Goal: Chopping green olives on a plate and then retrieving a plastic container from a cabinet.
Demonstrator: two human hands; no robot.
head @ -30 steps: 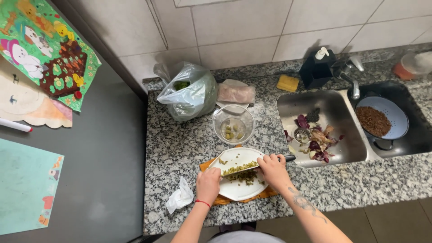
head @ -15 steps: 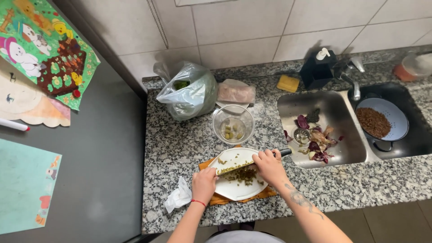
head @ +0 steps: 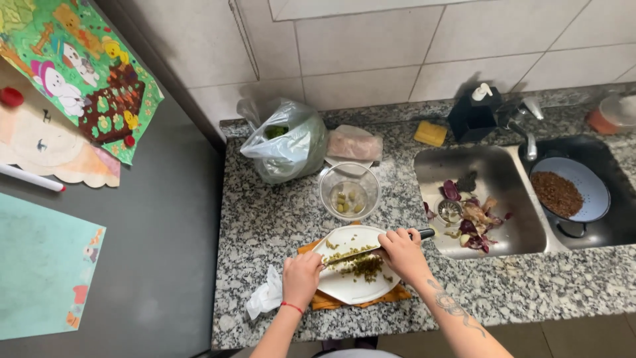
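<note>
Right hand: my right hand [head: 401,252] grips the knife [head: 371,250] over chopped greens [head: 361,265].
Left hand: my left hand [head: 301,277], probably curled, steadies the white plate [head: 344,285] near the counter's [head: 265,225] front edge.

Your colours and patterns, item by item:

- Counter [head: 278,219] — speckled grey, black and white granite.
- Plate [head: 351,286] — white, with chopped olive-green bits [head: 363,265] on it.
- Cloth [head: 324,301] under your plate — orange.
- Knife [head: 371,250] — black handle, silver blade.
- Your left hand [head: 301,278] — red band at the wrist.
- Sponge [head: 430,133] — yellow.
- Peelings [head: 467,212] in the steel sink [head: 510,199] — purple and tan.
- Colander [head: 589,189] — pale blue, with brown grains inside.
- Wall tiles [head: 397,53] — off-white.
</note>
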